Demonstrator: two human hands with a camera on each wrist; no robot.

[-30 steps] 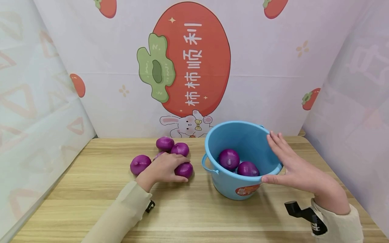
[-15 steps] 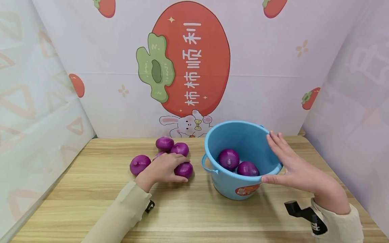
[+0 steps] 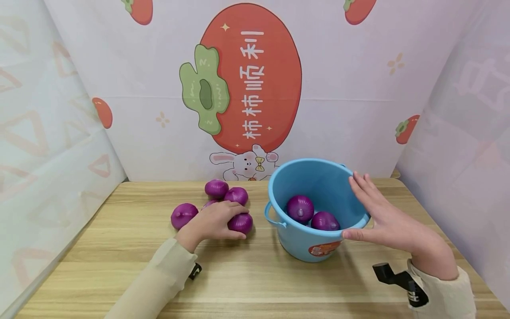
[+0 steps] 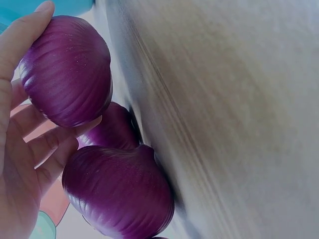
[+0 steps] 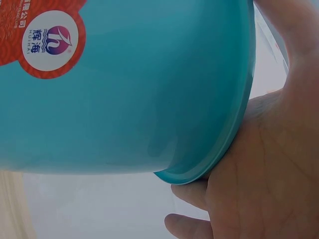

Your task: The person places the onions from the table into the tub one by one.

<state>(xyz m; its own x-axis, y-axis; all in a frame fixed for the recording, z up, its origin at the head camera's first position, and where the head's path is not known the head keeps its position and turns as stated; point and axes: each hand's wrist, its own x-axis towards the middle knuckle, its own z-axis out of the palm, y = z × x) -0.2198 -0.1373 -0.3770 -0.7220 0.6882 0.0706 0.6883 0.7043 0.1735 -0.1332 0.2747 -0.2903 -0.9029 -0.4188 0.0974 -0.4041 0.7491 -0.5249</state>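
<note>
My left hand grips a red onion on the table, left of the blue bucket. In the left wrist view, the thumb and fingers curve around that onion; another onion lies close beneath the fingers. My right hand rests against the bucket's right rim with its fingers spread and fairly straight. Its palm touches the rim in the right wrist view. Inside the bucket are two red onions, one at the left and one nearer the front.
More red onions lie behind and beside my left hand: one at the left, one at the back, one beside it, and one mostly hidden. The wooden table meets a printed cloth backdrop; cloth also hangs at both sides.
</note>
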